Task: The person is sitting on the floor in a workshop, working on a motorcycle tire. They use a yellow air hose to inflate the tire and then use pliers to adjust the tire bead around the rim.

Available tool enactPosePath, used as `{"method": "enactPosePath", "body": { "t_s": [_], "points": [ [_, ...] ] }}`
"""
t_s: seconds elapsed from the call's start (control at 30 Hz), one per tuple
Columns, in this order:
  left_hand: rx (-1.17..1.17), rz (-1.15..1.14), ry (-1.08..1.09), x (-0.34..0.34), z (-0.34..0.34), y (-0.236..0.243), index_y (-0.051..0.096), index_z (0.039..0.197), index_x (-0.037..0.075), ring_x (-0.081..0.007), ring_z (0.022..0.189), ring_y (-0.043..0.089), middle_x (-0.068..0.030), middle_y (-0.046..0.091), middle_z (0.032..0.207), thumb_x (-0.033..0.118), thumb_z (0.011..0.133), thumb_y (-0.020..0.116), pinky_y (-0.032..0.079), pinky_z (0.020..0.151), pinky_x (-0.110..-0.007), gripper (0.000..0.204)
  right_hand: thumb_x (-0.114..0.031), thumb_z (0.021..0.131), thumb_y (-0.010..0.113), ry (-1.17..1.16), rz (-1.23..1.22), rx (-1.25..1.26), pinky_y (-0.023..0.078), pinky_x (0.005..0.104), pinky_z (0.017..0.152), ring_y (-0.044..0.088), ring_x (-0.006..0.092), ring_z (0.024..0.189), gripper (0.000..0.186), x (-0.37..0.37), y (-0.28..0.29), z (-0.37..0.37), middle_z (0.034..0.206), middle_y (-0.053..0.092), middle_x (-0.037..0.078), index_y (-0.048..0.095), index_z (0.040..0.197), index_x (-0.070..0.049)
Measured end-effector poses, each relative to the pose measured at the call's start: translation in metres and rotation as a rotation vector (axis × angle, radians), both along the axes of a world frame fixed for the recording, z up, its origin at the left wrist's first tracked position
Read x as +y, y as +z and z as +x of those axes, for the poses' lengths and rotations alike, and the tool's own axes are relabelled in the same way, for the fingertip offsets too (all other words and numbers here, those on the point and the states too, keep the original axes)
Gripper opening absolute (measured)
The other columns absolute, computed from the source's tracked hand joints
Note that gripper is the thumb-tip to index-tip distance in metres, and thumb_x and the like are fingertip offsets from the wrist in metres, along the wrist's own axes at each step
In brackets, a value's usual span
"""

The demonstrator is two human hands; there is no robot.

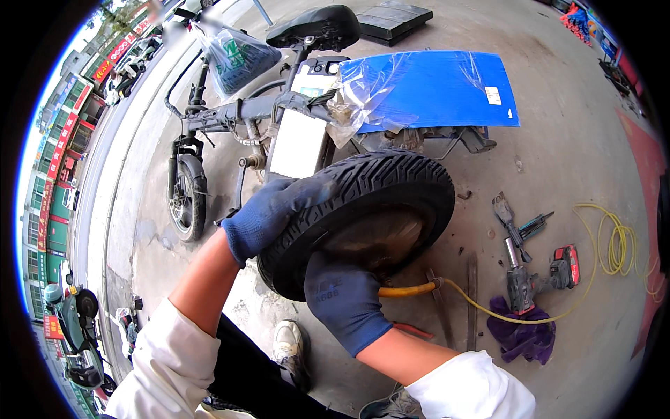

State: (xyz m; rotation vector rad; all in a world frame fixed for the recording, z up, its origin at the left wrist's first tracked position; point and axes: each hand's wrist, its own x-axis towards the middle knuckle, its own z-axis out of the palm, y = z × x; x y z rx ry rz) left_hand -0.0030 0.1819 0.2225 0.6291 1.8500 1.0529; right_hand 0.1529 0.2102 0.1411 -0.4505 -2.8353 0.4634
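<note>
A wheel with a thick black knobbly tyre (391, 174) stands tilted in front of me, its dusty hub side (380, 234) turned my way. My left hand (276, 209), in a blue-grey work glove, is closed over the tyre's upper left edge. My right hand (342, 297), gloved alike, reaches in at the lower rim beside the hub. Its fingertips are hidden against the wheel. From that hand runs the orange end of an air hose (408, 290), which it appears to grip; the hose's tip and any valve are out of sight.
Behind the wheel stands an electric bike (230, 115) with a blue panel (440, 87) over its rear and a plastic bag (234, 59) hanging at the front. Right lie a cordless impact wrench (523, 283), a purple cloth (520, 332), metal bars (472, 300) and coiled yellow hose (620, 244).
</note>
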Motion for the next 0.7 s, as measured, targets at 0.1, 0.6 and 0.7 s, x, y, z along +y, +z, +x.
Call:
{"method": "enactPosePath", "body": {
  "t_s": [0.1,0.6,0.7],
  "points": [
    [0.05,0.006,-0.017,-0.002,0.001,0.0,0.061,0.113,-0.005,-0.0148,0.096,0.059,-0.0106,0.065,0.107,0.028,0.095,0.053,0.046,0.089,-0.029,0.038,-0.016,0.076,0.057,-0.005,0.02,0.006,0.041,0.0394,0.034,0.059,0.0196,0.046,0.006,-0.001,-0.005,0.002,0.057,0.057,0.006,0.055,0.075,-0.01],
    [-0.003,0.061,0.006,0.003,0.006,0.0,0.055,0.125,-0.002,-0.0158,0.102,0.057,-0.0089,0.061,0.115,0.035,0.093,0.057,0.044,0.093,-0.029,0.048,-0.017,0.077,0.057,-0.092,-0.071,0.017,0.039,0.0405,0.035,0.059,0.0211,0.046,0.01,-0.004,-0.004,-0.002,0.058,0.059,0.008,0.058,0.082,-0.008],
    [-0.025,0.091,0.046,0.004,0.011,0.005,0.055,0.125,-0.004,-0.0159,0.1,0.06,-0.0105,0.063,0.114,0.033,0.092,0.059,0.046,0.09,-0.029,0.05,-0.017,0.078,0.057,-0.083,-0.085,0.018,0.039,0.0405,0.036,0.059,0.0208,0.047,0.011,-0.006,-0.003,-0.003,0.059,0.06,0.008,0.058,0.083,-0.008]
  ]
}}
